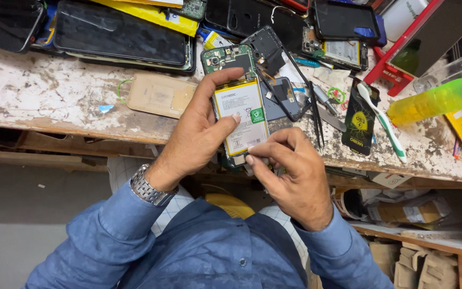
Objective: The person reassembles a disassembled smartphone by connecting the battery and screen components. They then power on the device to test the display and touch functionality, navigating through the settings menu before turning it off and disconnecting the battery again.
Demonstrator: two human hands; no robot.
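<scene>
My left hand [196, 134] holds an opened phone [235, 69] by its left side, thumb resting across the white battery [241, 112]. The phone's green circuit board shows at the top. My right hand [290, 171] is at the phone's lower end, its fingertips pinched against the bottom edge of the battery. What the fingertips pinch is too small to tell. The phone hangs over the front edge of the worn white workbench [44, 91].
Black tweezers [315, 115], a toothbrush [383, 123], a tan flat pad [159, 95] and a phone back frame [282, 96] lie close by. Several phones and screens are stacked at the back. A green-yellow bottle [439, 99] lies at the right. Shelves with boxes sit below.
</scene>
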